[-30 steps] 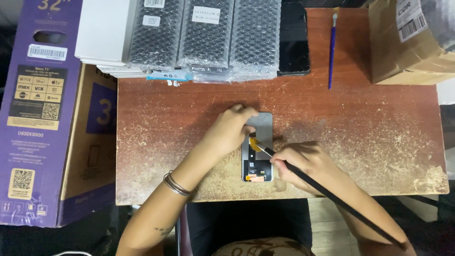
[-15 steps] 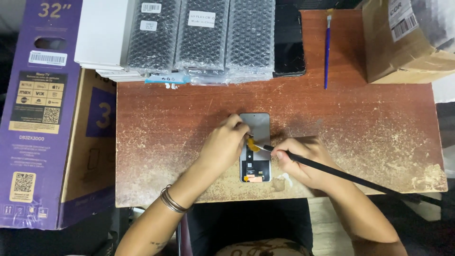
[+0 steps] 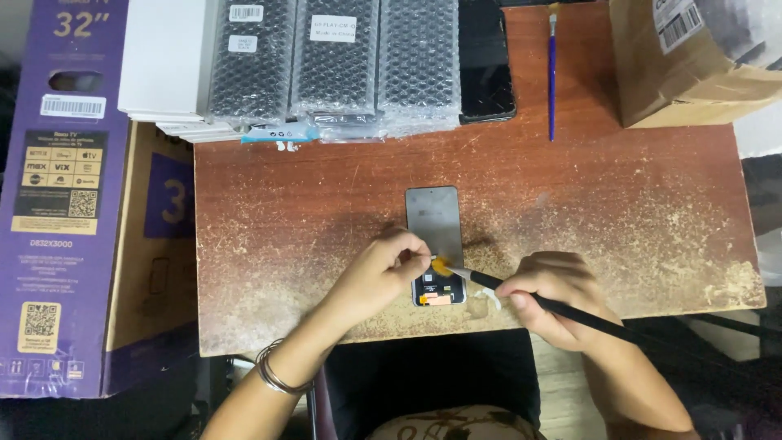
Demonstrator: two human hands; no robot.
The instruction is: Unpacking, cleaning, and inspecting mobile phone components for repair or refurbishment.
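A: From the head camera, what changed?

B: Your brush tip has slid down the flat grey phone screen panel (image 3: 436, 236) to its near end, so you're now working around the orange flex there.

A: And my hands?

B: Your left hand (image 3: 381, 273) pinches the panel's near-left edge, fingers curled. Your right hand (image 3: 554, 293) is closed around the long black-handled brush (image 3: 562, 310), bristles touching the panel at mid-table.
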